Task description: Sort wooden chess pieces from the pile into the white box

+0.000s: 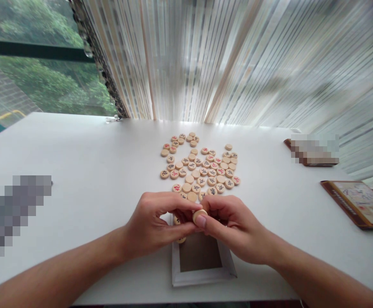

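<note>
Above the open box (205,279) on the white surface (86,171), the left hand (157,220) and right hand (236,226) pinch one wooden disc (198,212) between their fingers; loose discs (203,172), some marked red or black, lie beyond.

Round, pale wooden pieces (195,173) look smooth and matt, the white, flat-topped bench (93,167) smooth and softly glossy, the white rectangular tray (202,278) probably paper-covered card, the beige-striped curtain (180,64) sheer cloth.
</note>
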{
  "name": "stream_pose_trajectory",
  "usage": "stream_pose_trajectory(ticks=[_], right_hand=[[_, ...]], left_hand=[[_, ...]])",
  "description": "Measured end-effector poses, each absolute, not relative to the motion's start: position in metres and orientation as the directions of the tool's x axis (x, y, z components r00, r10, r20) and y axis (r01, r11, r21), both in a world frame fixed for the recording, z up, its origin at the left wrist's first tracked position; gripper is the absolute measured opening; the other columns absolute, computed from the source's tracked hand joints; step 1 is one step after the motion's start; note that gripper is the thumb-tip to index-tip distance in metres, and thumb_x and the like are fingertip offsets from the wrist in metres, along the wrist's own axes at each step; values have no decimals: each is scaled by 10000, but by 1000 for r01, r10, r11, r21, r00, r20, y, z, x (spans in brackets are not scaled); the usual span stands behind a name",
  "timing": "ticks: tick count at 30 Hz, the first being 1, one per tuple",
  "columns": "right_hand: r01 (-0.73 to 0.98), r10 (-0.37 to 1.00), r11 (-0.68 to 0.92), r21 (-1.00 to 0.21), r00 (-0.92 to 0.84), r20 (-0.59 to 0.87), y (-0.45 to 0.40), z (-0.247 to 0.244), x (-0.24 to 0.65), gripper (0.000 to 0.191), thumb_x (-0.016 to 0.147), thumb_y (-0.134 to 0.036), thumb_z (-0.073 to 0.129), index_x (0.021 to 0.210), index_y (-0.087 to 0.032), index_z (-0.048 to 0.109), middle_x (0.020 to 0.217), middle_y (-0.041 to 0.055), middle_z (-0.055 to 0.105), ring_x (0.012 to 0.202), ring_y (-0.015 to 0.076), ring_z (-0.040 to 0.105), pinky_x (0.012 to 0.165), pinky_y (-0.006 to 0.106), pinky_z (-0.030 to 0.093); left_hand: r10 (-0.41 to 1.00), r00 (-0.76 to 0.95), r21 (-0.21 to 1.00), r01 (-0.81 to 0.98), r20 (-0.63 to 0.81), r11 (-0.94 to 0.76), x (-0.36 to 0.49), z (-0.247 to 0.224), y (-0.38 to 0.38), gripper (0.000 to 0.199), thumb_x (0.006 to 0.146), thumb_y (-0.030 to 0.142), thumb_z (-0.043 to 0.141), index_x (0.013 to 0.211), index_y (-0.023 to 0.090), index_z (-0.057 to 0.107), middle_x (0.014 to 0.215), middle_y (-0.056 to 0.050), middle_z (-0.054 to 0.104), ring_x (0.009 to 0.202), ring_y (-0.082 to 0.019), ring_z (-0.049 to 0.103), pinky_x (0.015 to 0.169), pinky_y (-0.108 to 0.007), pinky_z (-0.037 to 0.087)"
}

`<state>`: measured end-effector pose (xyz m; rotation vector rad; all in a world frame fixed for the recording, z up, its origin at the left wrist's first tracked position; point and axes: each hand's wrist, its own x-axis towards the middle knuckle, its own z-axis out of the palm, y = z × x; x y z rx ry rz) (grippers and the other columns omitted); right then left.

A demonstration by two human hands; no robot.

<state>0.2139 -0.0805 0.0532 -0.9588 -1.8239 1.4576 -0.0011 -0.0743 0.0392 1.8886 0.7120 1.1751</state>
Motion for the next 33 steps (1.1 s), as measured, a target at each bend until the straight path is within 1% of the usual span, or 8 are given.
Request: stream_pose_trajectory(ticks=[5,8,13,17,21,25,28,33], right_hand=[[210,819,236,-949,-569,77,-80,56,215,376,1051,-411,553,738,-211,496,659,-35,458,601,116,391,528,251,319],[229,804,345,-910,-573,161,-80,57,215,326,1048,-334,546,750,-212,497,643,-47,442,579,107,385,520,239,320],[276,747,574,-771,-561,355,-78,56,217,226,997,-198,572,785,-221,499,645,-52,470,555,102,401,514,232,333],[286,676,688,-667,-588,445,-76,54,219,161,988,-141,557,853,-223,523,692,-36,517,583,112,454,539,235,369],[289,628,745,-601,-607,486,-74,53,220,116,981,-104,544,954,-216,560,738,-23,557,610,121,486,568,238,398],[300,602,779,-550,-602,524,-73,52,221,154,948,-87,553,1049,-192,601,776,-2,616,632,129,538,592,237,437],[296,608,779,-553,-574,548,-73,53,220,204,923,-111,593,1118,-162,626,811,14,665,636,122,578,608,223,474],[327,650,747,-579,-540,534,-73,54,220,152,929,-192,661,1076,-156,655,765,-4,651,602,106,586,590,208,482]], left_hand=[[784,410,857,8,467,-515,-1,37,-73,218,830,123,858,1043,110,819,803,-88,800,657,-155,751,630,-216,637],[766,415,850,-32,490,-526,-1,37,-73,243,823,98,857,1061,104,810,819,-89,794,664,-147,746,635,-209,641],[777,405,861,-54,482,-506,-2,38,-72,277,825,99,864,1094,111,802,860,-91,782,700,-152,752,659,-223,657],[790,400,873,-59,465,-484,-4,36,-71,245,824,92,866,1060,115,805,869,-89,779,710,-151,753,664,-223,659],[790,393,868,-45,470,-494,-4,35,-68,192,829,82,856,1011,113,804,852,-84,769,700,-146,748,644,-214,649],[770,380,838,-26,512,-545,-3,35,-67,170,836,47,827,987,120,799,891,-81,760,716,-136,739,640,-210,648],[721,365,773,5,589,-634,-4,35,-66,190,835,7,799,982,128,794,930,-78,756,733,-122,728,648,-196,641],[612,387,627,105,689,-772,-6,36,-65,179,827,10,809,957,129,776,966,-83,758,788,-132,743,722,-204,638]])
